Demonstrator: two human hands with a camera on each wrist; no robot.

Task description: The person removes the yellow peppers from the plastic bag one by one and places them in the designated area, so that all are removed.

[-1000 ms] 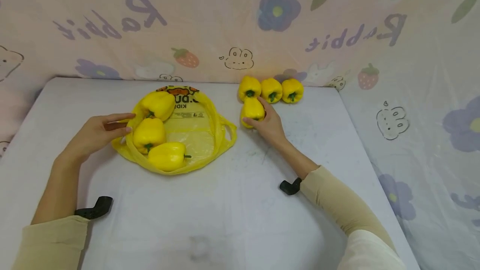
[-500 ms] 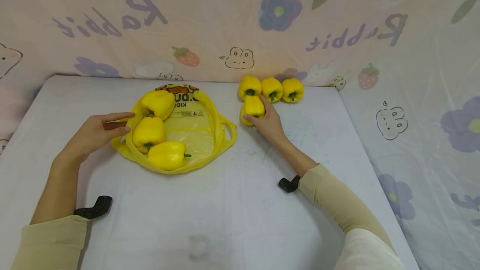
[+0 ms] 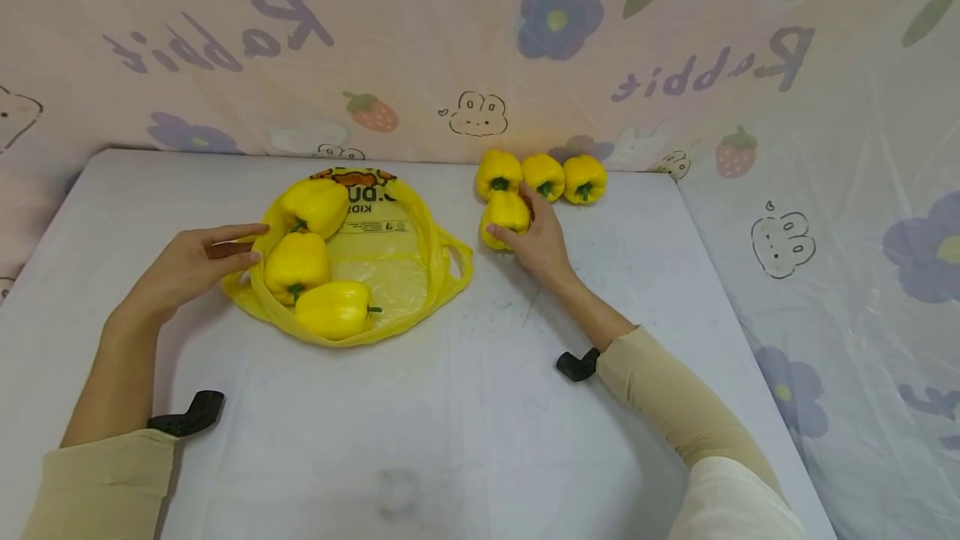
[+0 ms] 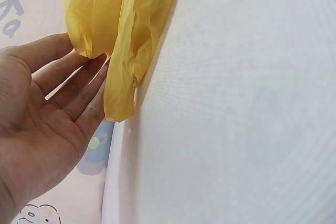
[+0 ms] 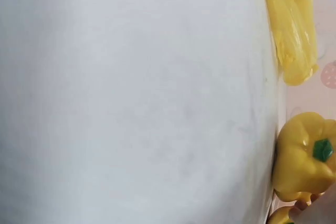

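A yellow plastic bag point(image 3: 390, 248) lies with its mouth spread wide on the table. Inside, along its left side, are three yellow bell peppers: one at the back point(image 3: 315, 207), one in the middle point(image 3: 297, 267) and one in front point(image 3: 333, 309). My left hand point(image 3: 183, 269) touches the bag's left rim with fairly straight fingers; its palm shows in the left wrist view. Further right, my right hand point(image 3: 543, 242) holds a yellow bell pepper point(image 3: 504, 219) between thumb and fingers. In the right wrist view that hand point(image 5: 323, 208) is mostly cut off.
Three more bell peppers stand in a row at the table's back edge: left point(image 3: 498, 173), middle point(image 3: 543, 177) and right point(image 3: 584, 179). Behind the white table point(image 3: 450, 432) hangs a printed curtain point(image 3: 405, 32). A bag handle point(image 3: 457, 265) sticks out to the right.
Around the bell pepper my right hand's fingers have shifted slightly, and a small dark gap shows beside it. The pepper, the bag and my left hand stay put.
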